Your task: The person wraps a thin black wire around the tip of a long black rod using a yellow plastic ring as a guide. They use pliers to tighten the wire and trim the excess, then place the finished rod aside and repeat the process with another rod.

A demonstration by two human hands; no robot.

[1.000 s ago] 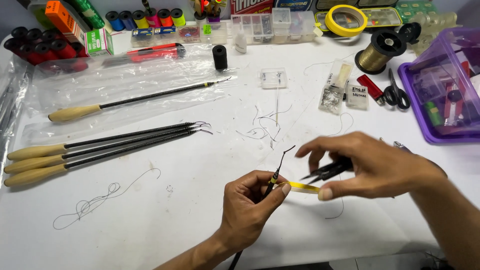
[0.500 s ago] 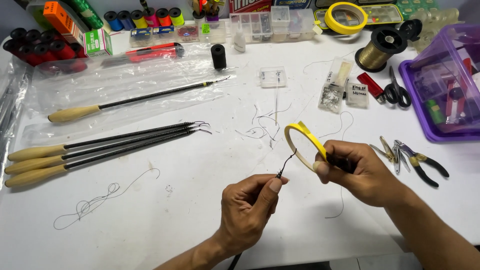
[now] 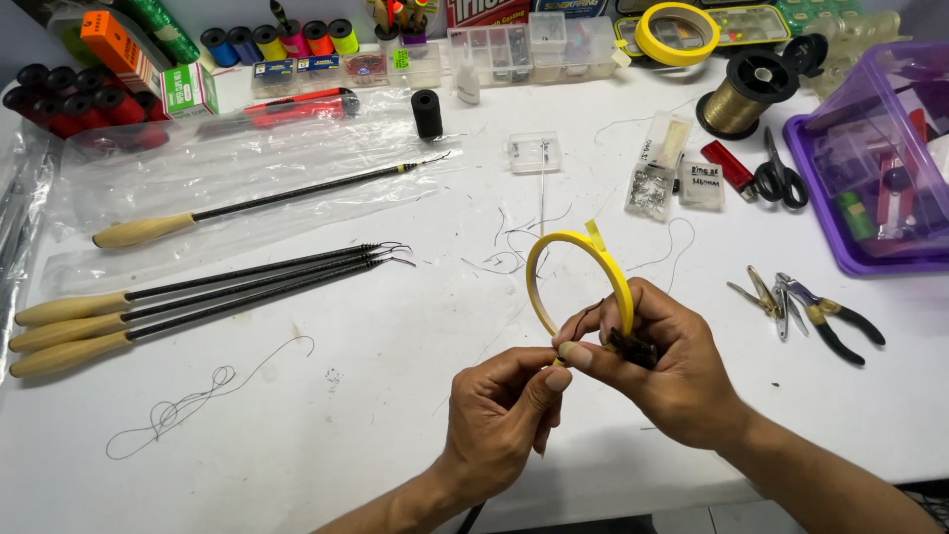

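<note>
From the head camera, both hands meet over the near edge of the white table (image 3: 395,396), about midway along it. The right hand (image 3: 662,361) is closed around a roll of yellow tape (image 3: 583,272), which stands upright above the knuckles with a short free tab sticking up at its top. The thumb and forefinger of that hand pinch down at the bottom of the roll, where a small dark piece is tucked under the fingers; what that piece is cannot be told. The left hand (image 3: 504,415) comes up from below, its thumb and forefinger pressed together on a thin dark rod tip (image 3: 583,318) that curves up into the right hand's fingers. The two hands touch at the fingertips.

Just to the right of the hands, near the right edge, lie a pair of pliers (image 3: 830,316) with dark handles and a small pair of metal clippers (image 3: 756,297). Farther back on the right sit a purple plastic bin (image 3: 840,213), black-handled scissors (image 3: 781,180), a red lighter (image 3: 730,165) and a spool of gold line (image 3: 746,94). Toward the left edge, three thin dark rods with pale wooden handles (image 3: 69,331) lie side by side, and a fourth rod (image 3: 267,203) rests on clear plastic sheeting behind them. A loose tangle of dark thread (image 3: 188,405) lies near the front left. Along the far edge stand coloured thread spools (image 3: 277,42) and clear compartment boxes (image 3: 514,44).
</note>
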